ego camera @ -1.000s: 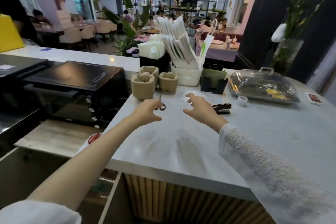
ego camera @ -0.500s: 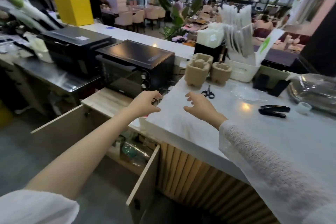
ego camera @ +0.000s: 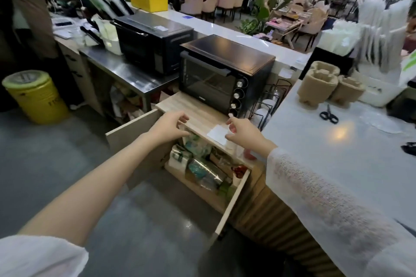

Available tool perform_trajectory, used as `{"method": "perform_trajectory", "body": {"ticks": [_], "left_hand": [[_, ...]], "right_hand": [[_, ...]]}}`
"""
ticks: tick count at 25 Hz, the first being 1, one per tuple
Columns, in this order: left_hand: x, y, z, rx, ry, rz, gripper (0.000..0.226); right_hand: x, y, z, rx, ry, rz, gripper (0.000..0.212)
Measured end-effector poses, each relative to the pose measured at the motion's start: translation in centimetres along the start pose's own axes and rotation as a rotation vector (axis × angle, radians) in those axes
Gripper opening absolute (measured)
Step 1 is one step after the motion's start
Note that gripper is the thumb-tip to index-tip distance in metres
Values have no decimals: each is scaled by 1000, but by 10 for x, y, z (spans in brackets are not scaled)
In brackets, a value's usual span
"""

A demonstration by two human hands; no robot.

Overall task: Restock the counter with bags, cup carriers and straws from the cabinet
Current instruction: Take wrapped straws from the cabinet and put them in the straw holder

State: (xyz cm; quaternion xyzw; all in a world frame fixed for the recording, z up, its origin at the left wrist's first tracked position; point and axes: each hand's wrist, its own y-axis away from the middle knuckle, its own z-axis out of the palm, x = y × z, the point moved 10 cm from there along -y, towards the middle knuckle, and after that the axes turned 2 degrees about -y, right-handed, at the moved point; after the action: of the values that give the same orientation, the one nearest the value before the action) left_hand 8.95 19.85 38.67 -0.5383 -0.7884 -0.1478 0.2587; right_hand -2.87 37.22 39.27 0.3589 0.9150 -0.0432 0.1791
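Note:
The wooden cabinet (ego camera: pixel 195 110) under the black oven stands with both doors swung out, packed with wrapped supply packs (ego camera: pixel 202 168). My left hand (ego camera: pixel 167 127) hovers empty at the cabinet's top edge, fingers apart. My right hand (ego camera: pixel 242 131) hovers empty over the same top, next to a white paper slip (ego camera: pixel 217 134). On the white counter (ego camera: pixel 326 164) at right stand stacks of brown pulp cup carriers (ego camera: pixel 319 84), wrapped straws (ego camera: pixel 378 29) in a white bin and folded bags (ego camera: pixel 335 37).
A black oven (ego camera: pixel 225 72) sits on the cabinet, a second one (ego camera: pixel 153 40) behind it. Black scissors (ego camera: pixel 329 114) lie on the counter. A yellow bin (ego camera: pixel 36 96) stands on the floor at left, near a person (ego camera: pixel 27 7). A wire rack (ego camera: pixel 270 101) stands beside the oven.
My view has swung left and down from the counter to the cabinet. Both hands have come off the counter and now hover over the cabinet's top edge.

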Motion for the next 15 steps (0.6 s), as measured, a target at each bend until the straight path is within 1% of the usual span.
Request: {"method": "perform_trajectory", "body": {"ticks": [7,11,15], "left_hand": [[-119,25,-10,-43,25,-114,39],[-162,23,1,-79,37,-170,38],[-196,3,25,-150,25,-197,36]], "right_hand": [[-36,-26,60,-57,-39,80,45],[-47,-37,97,-126,-59,113,39],[-43,-64,127,-163,-46,139,32]]}}
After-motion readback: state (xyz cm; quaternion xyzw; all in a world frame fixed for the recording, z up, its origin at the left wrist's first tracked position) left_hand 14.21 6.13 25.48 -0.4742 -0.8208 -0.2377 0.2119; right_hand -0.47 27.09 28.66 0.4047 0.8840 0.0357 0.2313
